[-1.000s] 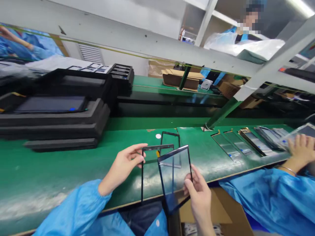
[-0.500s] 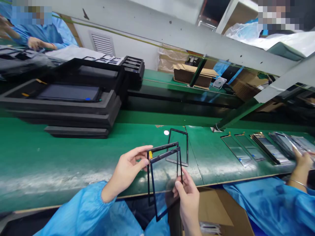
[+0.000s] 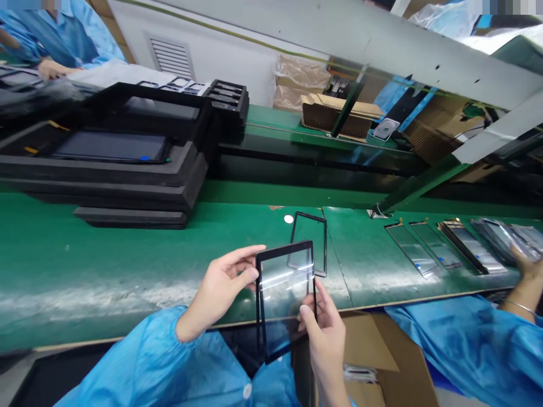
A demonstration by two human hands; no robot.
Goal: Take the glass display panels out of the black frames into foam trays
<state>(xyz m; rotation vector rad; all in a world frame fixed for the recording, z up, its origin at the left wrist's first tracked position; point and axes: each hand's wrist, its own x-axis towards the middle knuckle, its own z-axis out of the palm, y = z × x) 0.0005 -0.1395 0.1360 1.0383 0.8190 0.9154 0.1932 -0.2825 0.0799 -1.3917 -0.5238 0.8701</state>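
Closed up now, two black-framed glass panels (image 3: 286, 282) overlap above the near green bench (image 3: 127, 265), gripped between your apart left hand (image 3: 220, 288) and right hand (image 3: 324, 333). Aligning seems in hand; setting down perhaps next.

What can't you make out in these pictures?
All head view.
Black-framed glass panel between the left hand and right hand: overlap hides whether a second panel lies behind.
Packet in the cardboard box: box flap hides most of it; print too small.
Co-worker's hand at right: fingers hidden by the stack of panels.
Co-worker at top left: head cut off by the top edge, blurred.
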